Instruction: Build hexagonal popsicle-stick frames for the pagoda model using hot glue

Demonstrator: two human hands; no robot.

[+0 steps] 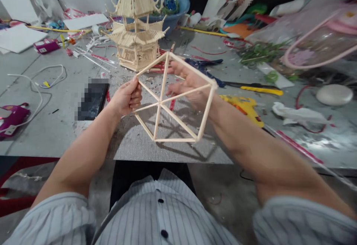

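A hexagonal frame of pale wooden sticks (178,115), with spokes meeting at its centre, is held up above the table's front edge. My left hand (128,96) is closed on its left side, fingers wrapped round the rim. Behind the upper right of the frame is my right hand (185,79), its fingers spread apart and seen between the spokes; whether it touches the sticks I cannot tell. Beyond the frame stands a pagoda model (136,32) built of the same kind of sticks, with tiered, upturned roofs.
A dark phone (95,98) lies left of my left hand. To the right are a yellow glue gun (242,107), a yellow-handled cutter (262,90) and dark blue pliers (203,64). A blue basin (177,5) stands behind the pagoda. Plastic scraps litter the grey table (67,99).
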